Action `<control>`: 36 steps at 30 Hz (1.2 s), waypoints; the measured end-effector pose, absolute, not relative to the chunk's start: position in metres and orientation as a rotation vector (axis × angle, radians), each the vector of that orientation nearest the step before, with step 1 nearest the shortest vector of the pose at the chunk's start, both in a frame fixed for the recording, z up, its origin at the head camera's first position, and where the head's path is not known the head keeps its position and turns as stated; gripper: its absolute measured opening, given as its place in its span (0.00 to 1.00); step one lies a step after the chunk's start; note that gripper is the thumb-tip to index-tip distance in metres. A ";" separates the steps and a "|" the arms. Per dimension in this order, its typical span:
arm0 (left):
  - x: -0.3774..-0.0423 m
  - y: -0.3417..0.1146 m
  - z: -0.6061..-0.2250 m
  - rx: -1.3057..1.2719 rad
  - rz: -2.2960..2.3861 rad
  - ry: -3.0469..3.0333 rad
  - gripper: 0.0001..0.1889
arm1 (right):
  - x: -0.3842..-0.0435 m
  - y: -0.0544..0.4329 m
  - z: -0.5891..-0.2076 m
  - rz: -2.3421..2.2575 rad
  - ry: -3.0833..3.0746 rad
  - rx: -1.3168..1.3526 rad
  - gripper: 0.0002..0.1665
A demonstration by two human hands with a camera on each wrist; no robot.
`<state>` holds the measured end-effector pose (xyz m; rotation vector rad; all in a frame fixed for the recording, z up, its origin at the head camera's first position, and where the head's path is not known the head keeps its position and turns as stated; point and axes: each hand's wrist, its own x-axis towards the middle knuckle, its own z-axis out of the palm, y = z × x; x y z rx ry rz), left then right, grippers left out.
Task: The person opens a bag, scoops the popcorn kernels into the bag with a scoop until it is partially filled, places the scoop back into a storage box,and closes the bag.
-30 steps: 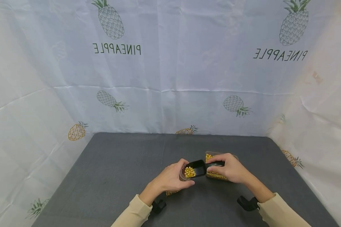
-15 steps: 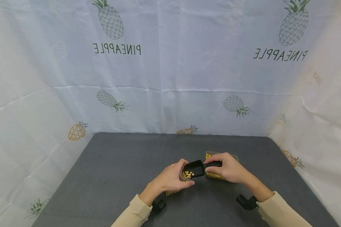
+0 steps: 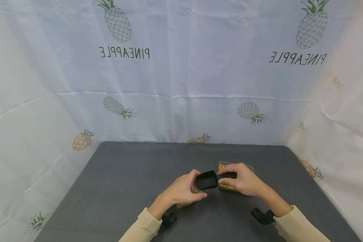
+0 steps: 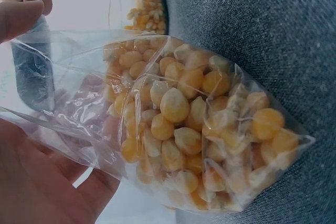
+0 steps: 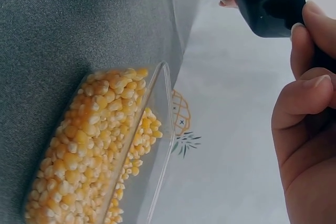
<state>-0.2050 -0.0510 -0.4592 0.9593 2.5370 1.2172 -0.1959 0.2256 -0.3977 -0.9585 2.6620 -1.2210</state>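
Note:
My left hand (image 3: 181, 188) holds a clear plastic bag (image 4: 79, 95) by its mouth, thumb and fingers around the opening. Yellow corn kernels (image 4: 178, 103) fill the bag's lower part, which hangs just beside the grey surface. My right hand (image 3: 243, 178) pinches the handle of a black scoop (image 3: 206, 180). The scoop's front edge tips into the bag mouth, and no kernels show in it. Below and behind my right hand stands a clear plastic box (image 5: 169, 98), partly filled with loose kernels (image 5: 79, 150).
A dark grey table (image 3: 133, 174) lies under everything. A white cloth (image 3: 181, 77) printed with pineapples hangs behind it and at both sides. Black wrist mounts (image 3: 169, 220) sit below both forearms.
The kernels in the scoop have slid out into the bag as the scoop tilted. The right hand shifted slightly left; the left hand kept its place.

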 end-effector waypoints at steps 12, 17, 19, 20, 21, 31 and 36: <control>-0.208 -0.054 -0.460 0.965 1.238 2.510 0.32 | -0.190 0.241 -0.403 -1.372 2.671 -0.760 0.18; -0.209 -0.058 -0.462 0.971 1.331 2.403 0.30 | -0.187 0.250 -0.403 -1.372 2.729 -0.698 0.18; -0.210 -0.059 -0.462 0.974 1.363 2.365 0.30 | -0.186 0.253 -0.404 -1.362 2.763 -0.679 0.18; -0.211 -0.060 -0.462 0.978 1.372 2.353 0.31 | -0.186 0.255 -0.404 -1.359 2.776 -0.672 0.18; -0.211 -0.061 -0.462 0.981 1.382 2.340 0.32 | -0.185 0.257 -0.404 -1.357 2.785 -0.664 0.18; -0.218 -0.070 -0.458 0.975 1.405 2.188 0.34 | -0.183 0.279 -0.415 -1.433 2.772 -0.519 0.18; -0.220 -0.073 -0.456 0.992 1.417 2.114 0.29 | -0.182 0.292 -0.423 -1.475 2.785 -0.447 0.19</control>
